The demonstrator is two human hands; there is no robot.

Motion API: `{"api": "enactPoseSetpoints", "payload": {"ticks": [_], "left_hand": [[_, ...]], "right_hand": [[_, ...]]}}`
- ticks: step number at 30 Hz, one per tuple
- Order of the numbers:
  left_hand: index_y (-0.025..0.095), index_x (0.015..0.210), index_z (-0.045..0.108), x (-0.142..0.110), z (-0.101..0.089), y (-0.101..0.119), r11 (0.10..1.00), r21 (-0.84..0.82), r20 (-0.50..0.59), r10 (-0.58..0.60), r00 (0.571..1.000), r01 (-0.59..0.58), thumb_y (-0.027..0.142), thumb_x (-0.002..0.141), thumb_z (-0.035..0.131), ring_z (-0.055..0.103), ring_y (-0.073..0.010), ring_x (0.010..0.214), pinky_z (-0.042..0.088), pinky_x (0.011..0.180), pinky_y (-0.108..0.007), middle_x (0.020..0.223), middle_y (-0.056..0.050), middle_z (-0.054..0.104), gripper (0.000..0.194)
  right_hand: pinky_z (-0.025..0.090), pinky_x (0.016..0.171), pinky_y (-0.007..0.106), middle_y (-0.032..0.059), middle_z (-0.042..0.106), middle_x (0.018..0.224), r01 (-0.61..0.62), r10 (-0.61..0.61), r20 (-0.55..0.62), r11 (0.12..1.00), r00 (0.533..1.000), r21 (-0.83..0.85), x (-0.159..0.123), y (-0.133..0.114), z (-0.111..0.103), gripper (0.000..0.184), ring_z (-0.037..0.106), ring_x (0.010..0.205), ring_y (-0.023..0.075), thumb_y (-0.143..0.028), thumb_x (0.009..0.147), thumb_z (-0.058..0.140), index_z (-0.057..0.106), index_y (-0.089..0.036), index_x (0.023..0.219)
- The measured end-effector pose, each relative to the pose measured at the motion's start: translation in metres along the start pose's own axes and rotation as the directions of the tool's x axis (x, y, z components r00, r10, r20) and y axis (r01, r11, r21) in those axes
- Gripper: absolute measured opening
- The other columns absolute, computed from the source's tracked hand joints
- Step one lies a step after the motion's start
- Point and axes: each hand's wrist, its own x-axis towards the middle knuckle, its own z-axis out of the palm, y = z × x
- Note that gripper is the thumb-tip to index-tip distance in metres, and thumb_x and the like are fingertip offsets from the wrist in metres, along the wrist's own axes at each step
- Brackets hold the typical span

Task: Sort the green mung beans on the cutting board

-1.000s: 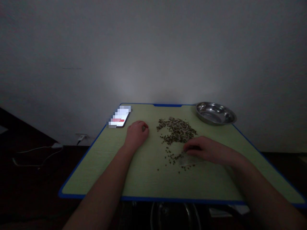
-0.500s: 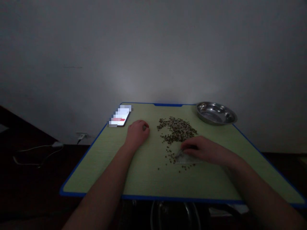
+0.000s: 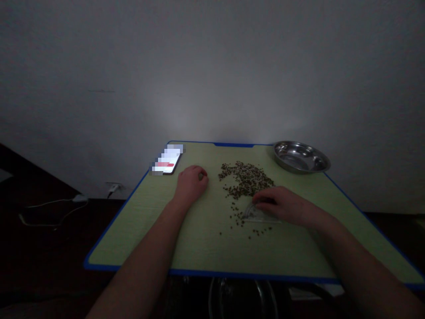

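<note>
My right hand [image 3: 282, 204] pinches a clear plastic protractor [image 3: 260, 215], its curved edge facing the small dark beans [image 3: 254, 179]. These beans, or similar grains, lie in a loose pile in the middle of the green table, with stragglers scattered towards me. To the left of the pile my left hand [image 3: 192, 184] rests on the tabletop, fingers curled round. Something small and greyish shows between its thumb and forefinger, too dim to name. A shallow steel bowl [image 3: 300, 158] stands at the back right, apart from both hands.
A lit phone [image 3: 168, 159] lies at the back left of the table [image 3: 133, 243], which has a blue rim and stands against a pale wall. Below the front edge is a glass lid [image 3: 242, 299]. A plug and white cable [image 3: 79, 199] are on the left.
My right hand shifted the protractor slightly left, then a little away from me, and more of its curved edge shows. My left hand stays in place.
</note>
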Motion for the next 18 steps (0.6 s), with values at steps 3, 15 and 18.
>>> {"api": "enactPoseSetpoints", "payload": {"ticks": [3,15,18], "left_hand": [[0.019,0.084,0.066,0.000,0.000,0.000,1.000,0.008,0.005,0.002,1.000,-0.002,0.021,0.076,0.048,0.058,-0.0213,0.098,0.044,0.092,-0.036,0.099,-0.007,0.067,0.020],[0.018,0.085,0.067,0.001,0.001,-0.001,1.000,0.011,0.008,-0.003,1.000,0.003,0.022,0.076,0.049,0.058,-0.0212,0.099,0.044,0.092,-0.037,0.099,-0.007,0.067,0.020],[0.018,0.084,0.067,0.000,0.001,-0.001,1.000,0.011,0.000,-0.002,1.000,0.002,0.021,0.076,0.049,0.058,-0.0212,0.100,0.043,0.092,-0.037,0.099,-0.007,0.067,0.020]], "right_hand": [[0.045,0.069,0.028,0.0043,0.071,0.087,0.007,-0.007,-0.007,1.000,1.000,-0.002,0.001,0.001,0.002,0.018,0.062,0.075,0.0167,-0.023,0.086,0.054,0.069,-0.019,0.094],[0.047,0.074,0.029,0.0038,0.073,0.094,0.035,-0.037,-0.060,0.999,0.997,-0.027,0.005,0.001,0.011,0.019,0.064,0.083,0.0176,-0.023,0.087,0.053,0.069,-0.020,0.098],[0.047,0.075,0.029,0.0035,0.073,0.094,0.039,-0.040,-0.072,0.999,0.997,-0.018,0.006,-0.002,0.014,0.019,0.064,0.083,0.0172,-0.021,0.087,0.054,0.069,-0.020,0.098]]}}
